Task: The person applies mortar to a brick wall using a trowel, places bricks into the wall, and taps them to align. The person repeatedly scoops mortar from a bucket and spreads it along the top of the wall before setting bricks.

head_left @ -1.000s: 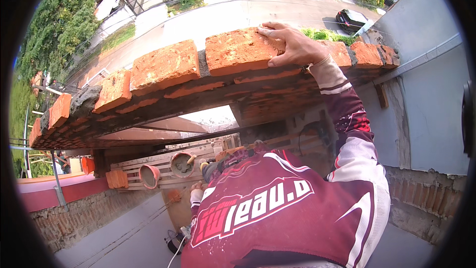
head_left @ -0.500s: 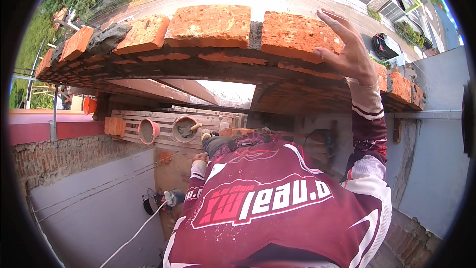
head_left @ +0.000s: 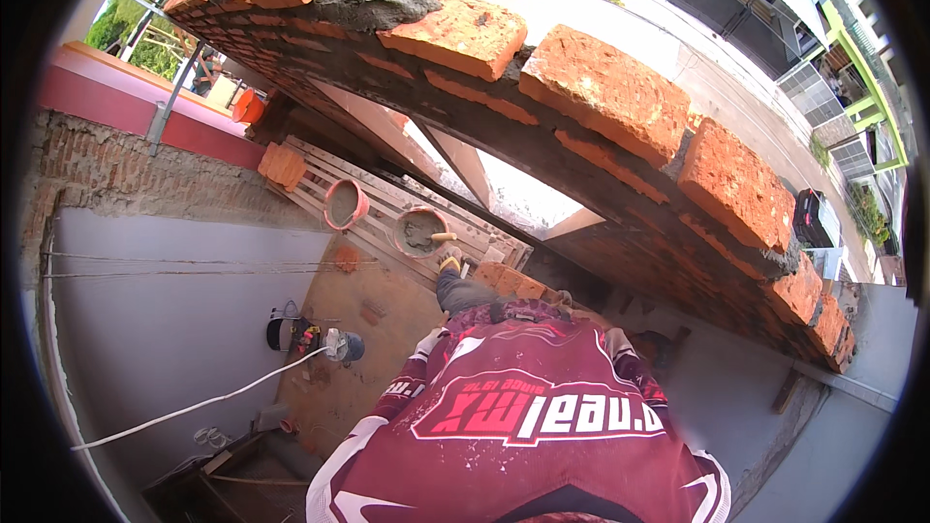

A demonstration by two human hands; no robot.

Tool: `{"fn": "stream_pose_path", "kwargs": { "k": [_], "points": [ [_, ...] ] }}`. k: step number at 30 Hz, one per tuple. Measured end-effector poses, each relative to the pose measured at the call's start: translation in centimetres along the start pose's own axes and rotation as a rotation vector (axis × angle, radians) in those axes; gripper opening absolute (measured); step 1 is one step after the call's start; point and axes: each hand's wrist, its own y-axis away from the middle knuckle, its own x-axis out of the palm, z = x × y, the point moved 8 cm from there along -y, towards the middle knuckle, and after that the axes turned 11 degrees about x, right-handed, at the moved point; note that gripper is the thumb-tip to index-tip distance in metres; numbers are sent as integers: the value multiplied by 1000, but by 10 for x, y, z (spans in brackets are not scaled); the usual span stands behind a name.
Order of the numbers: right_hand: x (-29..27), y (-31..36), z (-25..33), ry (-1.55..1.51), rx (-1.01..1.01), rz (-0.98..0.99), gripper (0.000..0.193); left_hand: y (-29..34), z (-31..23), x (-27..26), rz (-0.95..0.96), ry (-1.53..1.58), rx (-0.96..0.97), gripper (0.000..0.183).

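Observation:
Neither of my hands shows. My left sleeve [head_left: 412,368] runs forward to a white cuff, and the hand past it is hidden by the maroon jersey [head_left: 552,368]. My right sleeve [head_left: 635,363] lies close along my body, its hand hidden as well. Ahead, a curved brick wall [head_left: 387,116] rises diagonally, topped with orange bricks [head_left: 605,92]. Grey mortar [head_left: 378,5] is heaped between bricks at the left. Below the wall, a bucket of mortar [head_left: 418,232] has a tool with a wooden handle [head_left: 444,236] resting in it.
A second mortar bucket [head_left: 346,204] and stacked bricks [head_left: 283,167] stand on the plank platform [head_left: 378,218]. My shoe [head_left: 450,260] is beside the buckets. A white cable [head_left: 223,395] crosses the lower area at left. Beyond the wall lies a street [head_left: 717,77].
My right hand has left the brick on the wall top and dropped out of sight by my body. My left hand is hidden now too. The view has turned, so the wall slants down to the right.

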Motion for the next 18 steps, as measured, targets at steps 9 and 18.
{"fn": "stream_pose_path", "kwargs": {
  "k": [9,18],
  "points": [
    [-10,-172,-87,-282,269,-170,67,-69,-7,-84,193,385,100,31],
    [33,-97,133,94,-40,-149,66,-122,-31,-77,-21,704,-104,61]
  ]
}}
